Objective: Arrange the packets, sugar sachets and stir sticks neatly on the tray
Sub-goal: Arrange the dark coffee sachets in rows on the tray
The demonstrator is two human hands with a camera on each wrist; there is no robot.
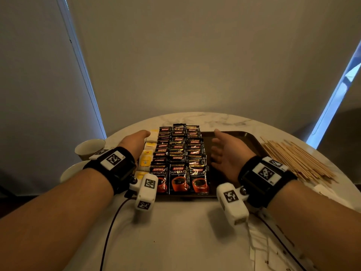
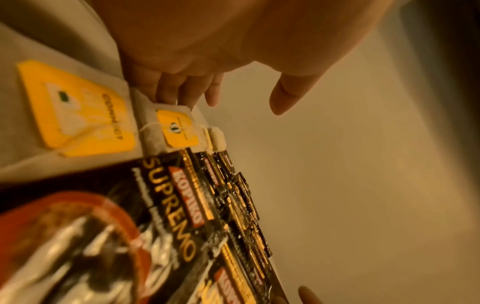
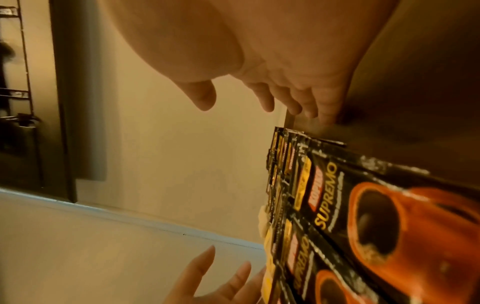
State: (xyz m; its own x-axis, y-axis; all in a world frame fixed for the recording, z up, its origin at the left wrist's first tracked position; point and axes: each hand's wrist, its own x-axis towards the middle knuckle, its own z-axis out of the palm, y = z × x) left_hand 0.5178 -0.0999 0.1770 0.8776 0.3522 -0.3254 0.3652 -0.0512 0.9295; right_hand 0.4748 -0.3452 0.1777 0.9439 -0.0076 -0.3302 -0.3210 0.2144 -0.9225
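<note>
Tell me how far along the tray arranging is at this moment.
Done: coffee packets lie in three overlapping rows on the tray. In hand: the left hand rests on the row of tea bags beside them, while the right hand hovers open above the tray's bare right side. Left: the stir sticks lie loose on the table; no sugar sachets visible.

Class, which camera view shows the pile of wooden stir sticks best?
The head view: the stir sticks lie in a loose pile on the table, right of the tray, with the whole pile visible. Neither wrist view shows them; those show mainly coffee packets and fingers.
</note>
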